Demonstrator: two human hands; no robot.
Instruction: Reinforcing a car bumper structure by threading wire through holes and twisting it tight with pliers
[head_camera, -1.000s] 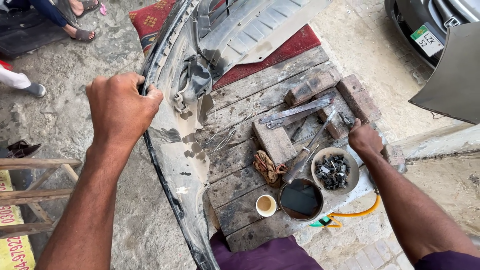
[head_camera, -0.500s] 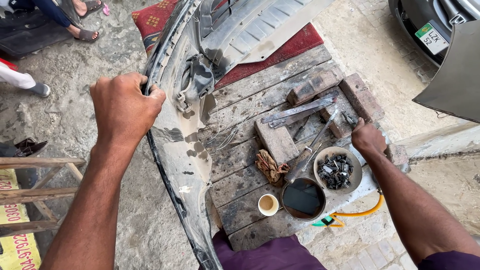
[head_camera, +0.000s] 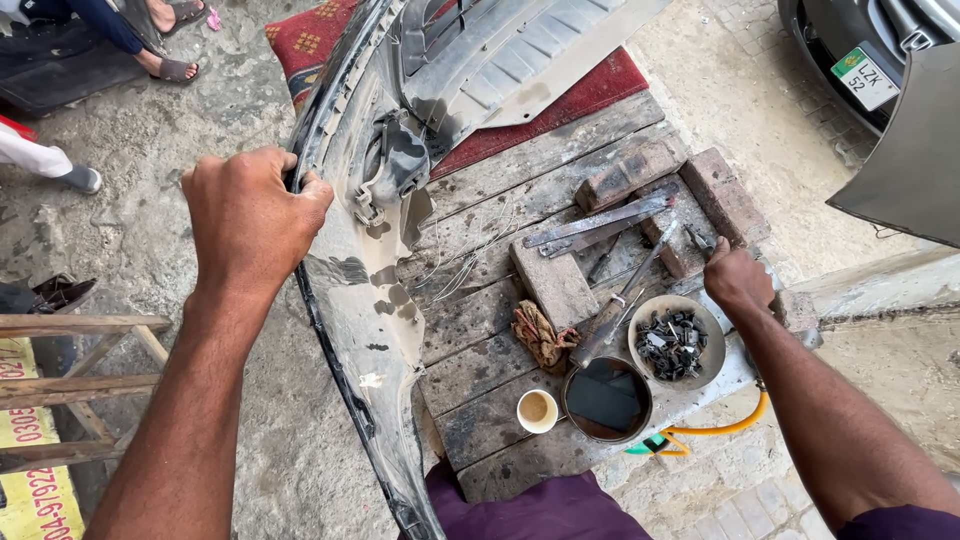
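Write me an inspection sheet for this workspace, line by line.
Surface: worn wooden plank platform, red rug behind it.
Job's things: grey car bumper, scuffed, standing on edge.
Clutter: bricks, metal strips, rag, bowl of dark clips, pan of dark liquid, small cup.
Grippers: left hand grips the bumper's upper edge; right hand reaches among bricks, grasp unclear.
Cables: orange hose, thin wires.
Surroundings: parked car, bystanders' feet, wooden frame.

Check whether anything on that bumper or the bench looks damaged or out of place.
The grey car bumper held by the left hand looks scuffed, with patchy dark blotches on its inner face. Loose wires lie scattered on the wooden bench. The right hand rests by bricks.
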